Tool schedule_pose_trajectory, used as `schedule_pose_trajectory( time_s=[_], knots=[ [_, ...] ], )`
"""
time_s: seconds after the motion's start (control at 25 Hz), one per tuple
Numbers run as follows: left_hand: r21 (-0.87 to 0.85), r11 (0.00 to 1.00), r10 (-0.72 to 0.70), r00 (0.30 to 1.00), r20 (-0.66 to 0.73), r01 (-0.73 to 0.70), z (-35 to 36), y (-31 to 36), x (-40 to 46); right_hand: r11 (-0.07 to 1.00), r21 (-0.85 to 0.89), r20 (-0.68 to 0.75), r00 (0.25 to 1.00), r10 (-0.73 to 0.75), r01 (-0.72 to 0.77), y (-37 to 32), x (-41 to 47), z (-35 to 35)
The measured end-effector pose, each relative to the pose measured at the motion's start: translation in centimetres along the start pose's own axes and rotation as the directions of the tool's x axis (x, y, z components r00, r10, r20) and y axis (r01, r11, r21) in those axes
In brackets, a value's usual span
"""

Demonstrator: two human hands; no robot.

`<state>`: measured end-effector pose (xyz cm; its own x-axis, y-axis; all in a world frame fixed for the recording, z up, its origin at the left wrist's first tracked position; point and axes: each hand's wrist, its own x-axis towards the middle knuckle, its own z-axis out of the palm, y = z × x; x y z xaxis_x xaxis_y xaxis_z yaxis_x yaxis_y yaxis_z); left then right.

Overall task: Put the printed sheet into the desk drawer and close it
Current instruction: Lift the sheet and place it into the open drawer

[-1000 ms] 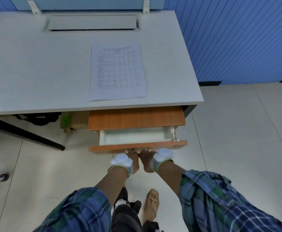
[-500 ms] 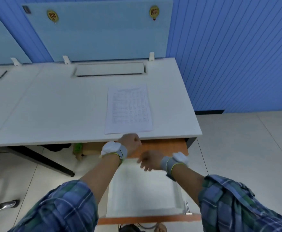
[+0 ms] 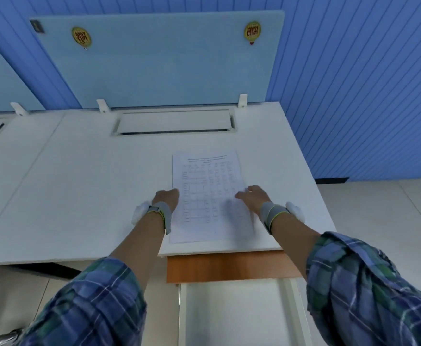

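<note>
The printed sheet (image 3: 204, 186), white with a table of small print, lies flat near the front right corner of the white desk (image 3: 79, 183). My left hand (image 3: 167, 199) sits at the sheet's left edge with the fingers curled under and hidden. At the sheet's right edge my right hand (image 3: 254, 199) rests with its fingers spread on the paper. Below the desk edge the drawer (image 3: 181, 315) is pulled far out, its white inside bare, under an orange wood panel (image 3: 229, 267).
A pale blue partition (image 3: 159, 61) with two round stickers stands along the desk's back edge, behind a cable flap (image 3: 174, 124). A ribbed blue wall (image 3: 366, 96) runs on the right above light floor tiles (image 3: 379, 221). A chair part (image 3: 2, 338) shows at the bottom left.
Both hands let go of the drawer front after pulling it out, rose above the desk edge and came down on either side of the sheet. The view tilted up.
</note>
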<state>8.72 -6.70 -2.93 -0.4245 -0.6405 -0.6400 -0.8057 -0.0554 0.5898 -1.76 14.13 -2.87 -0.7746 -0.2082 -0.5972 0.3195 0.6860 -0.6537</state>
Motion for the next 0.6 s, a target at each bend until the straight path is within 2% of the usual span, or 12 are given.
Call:
schedule_pose_trajectory(
  time_s=[0.28, 0.4, 0.48, 0.6],
  knots=[
    [-0.089, 0.994, 0.073, 0.991, 0.116, -0.063, 0.8, -1.2, -3.1, 0.999, -0.008, -0.06, 0.997, 0.049, -0.05, 0.4, -1.7, 1.0],
    [0.017, 0.992, 0.122, 0.979, 0.164, -0.127, 2.0, -4.1, -5.6, 0.998, 0.017, -0.073, 0.995, 0.062, -0.061, 3.5, -5.1, 0.8],
    [0.079, 0.978, 0.181, 0.974, 0.139, -0.193, 3.0, -6.4, -8.1, 0.998, 0.052, -0.063, 0.997, 0.04, -0.037, 6.3, -8.1, 0.4],
    [0.013, 0.976, 0.212, 0.97, 0.117, -0.215, 4.2, -10.8, -11.5, 0.996, 0.091, -0.05, 0.999, -0.012, 0.017, 10.6, -12.3, 0.3]
  ],
)
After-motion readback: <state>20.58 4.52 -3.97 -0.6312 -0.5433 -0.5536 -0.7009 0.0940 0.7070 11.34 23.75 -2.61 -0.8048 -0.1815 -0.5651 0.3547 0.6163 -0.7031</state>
